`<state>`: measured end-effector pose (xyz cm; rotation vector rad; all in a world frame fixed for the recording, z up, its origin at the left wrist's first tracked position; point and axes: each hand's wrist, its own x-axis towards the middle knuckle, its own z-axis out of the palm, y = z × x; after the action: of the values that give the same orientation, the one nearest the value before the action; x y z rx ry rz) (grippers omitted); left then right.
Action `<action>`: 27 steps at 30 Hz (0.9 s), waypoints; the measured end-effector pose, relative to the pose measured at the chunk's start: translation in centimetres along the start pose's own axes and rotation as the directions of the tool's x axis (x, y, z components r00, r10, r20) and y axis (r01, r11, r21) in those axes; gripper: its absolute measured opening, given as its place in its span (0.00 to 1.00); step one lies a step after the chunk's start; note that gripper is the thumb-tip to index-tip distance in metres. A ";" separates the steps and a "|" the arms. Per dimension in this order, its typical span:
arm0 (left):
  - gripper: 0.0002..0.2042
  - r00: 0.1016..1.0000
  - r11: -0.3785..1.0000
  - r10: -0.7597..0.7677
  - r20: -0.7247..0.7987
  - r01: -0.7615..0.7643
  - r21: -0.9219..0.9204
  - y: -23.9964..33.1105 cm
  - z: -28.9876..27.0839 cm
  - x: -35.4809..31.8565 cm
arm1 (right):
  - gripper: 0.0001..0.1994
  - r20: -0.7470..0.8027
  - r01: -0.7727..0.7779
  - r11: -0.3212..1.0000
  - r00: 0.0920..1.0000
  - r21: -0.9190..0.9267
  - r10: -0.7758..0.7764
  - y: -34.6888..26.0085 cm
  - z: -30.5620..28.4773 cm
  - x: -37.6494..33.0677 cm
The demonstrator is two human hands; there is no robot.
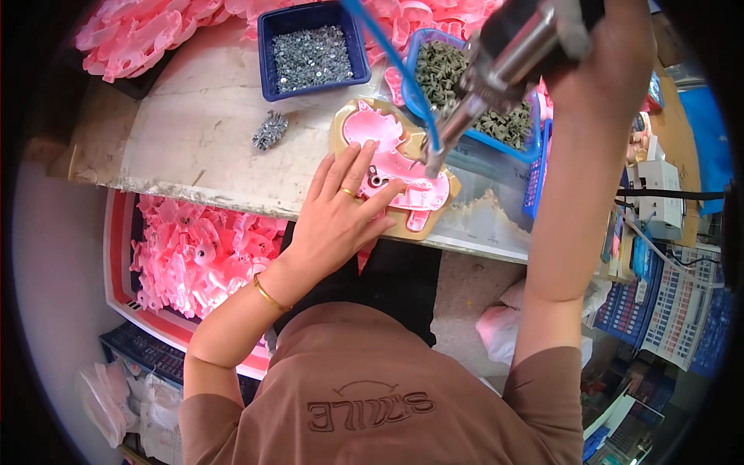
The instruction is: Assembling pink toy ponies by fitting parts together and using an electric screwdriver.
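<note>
A pink moulded plastic shell (418, 186) lies in a tan shaped fixture (341, 138) at the table's front edge. Across its left side rest the spread fingers of my left hand (337, 213), stretched out and gripping nothing. My right hand (608, 58), raised at the upper right, is closed around a power screwdriver (508, 74) with a metal barrel. The driver slants down to the left, and its tip is over the right part of the shell; I cannot tell whether it touches. A small dark-rimmed round piece (375, 181) sits in the shell beside my fingers.
Behind the fixture stand a dark blue tray (310, 93) of small screws and a light blue basket (508, 149) of grey-green parts. A clump of screws (270, 130) lies left of the fixture. A blue hose (395, 62) hangs by the driver. Pink parts fill a red-edged box (116, 256) below left.
</note>
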<state>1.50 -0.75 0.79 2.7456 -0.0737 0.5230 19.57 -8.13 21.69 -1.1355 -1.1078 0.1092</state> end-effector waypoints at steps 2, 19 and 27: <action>0.25 1.000 1.000 -0.003 0.002 0.003 0.022 -0.2 0.1 -0.2 | 0.28 -0.158 -0.098 0.993 0.984 -0.068 0.086 -0.6 2.5 -1.7; 0.23 0.999 0.998 -0.044 0.032 0.042 0.041 0.4 0.3 -0.8 | 0.15 -0.242 0.014 0.998 0.970 0.062 0.001 2.5 4.2 -6.3; 0.24 0.996 0.997 0.040 -0.077 -0.045 -0.060 0.3 -0.5 -0.9 | 0.13 -0.272 0.000 0.991 0.962 -0.131 -0.036 -1.6 0.1 -0.6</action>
<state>0.47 -0.83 1.00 2.6668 -0.1275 0.6251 18.48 -9.19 22.51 -1.2162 -0.8869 -0.1337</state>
